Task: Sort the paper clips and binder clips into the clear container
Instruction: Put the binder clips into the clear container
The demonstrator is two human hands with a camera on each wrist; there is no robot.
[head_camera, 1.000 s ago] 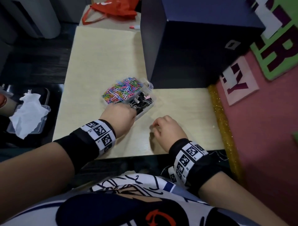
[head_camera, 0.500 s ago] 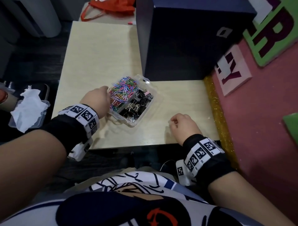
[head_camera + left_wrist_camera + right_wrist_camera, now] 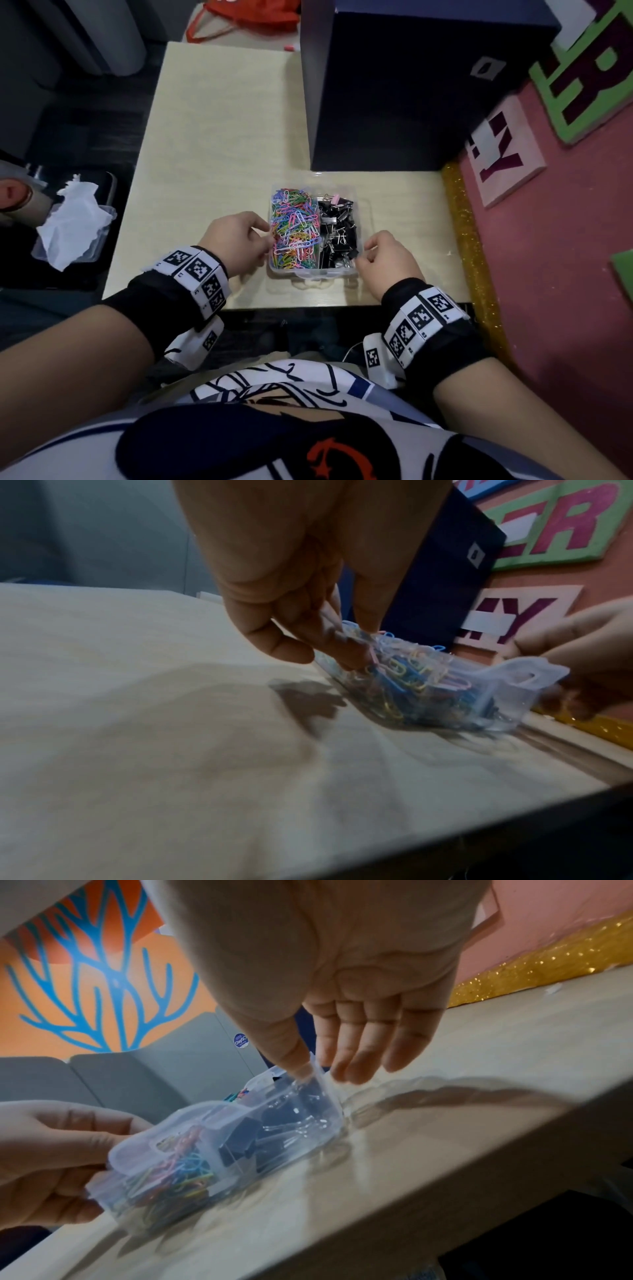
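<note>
The left hand (image 3: 236,240) grips the left side of a clear container (image 3: 313,272), its fingers curled against the wall and the thumb over the rim, as the left wrist view shows. The right hand (image 3: 387,260) holds the container's right side near its front corner; in the right wrist view the thumb presses on the rim while the other fingers (image 3: 359,1053) hang loosely straight beside the wall, and whether they touch it cannot be told.

The container sits on a pale wooden desk (image 3: 212,137), near the front edge, between the two hands. It has two compartments side by side. The left one is heaped with colourful paper clips (image 3: 294,229). The right one holds black binder clips (image 3: 337,229), with one pink clip at the far end.

Both wrists wear black bands with black-and-white square markers. Behind the container stands a large dark blue box (image 3: 411,89), just beyond it on the desk. A pink board (image 3: 548,274) with a gold glitter edge runs along the right side of the desk. To the left, off the desk, a small clear tray holds crumpled white tissue (image 3: 73,222).
</note>
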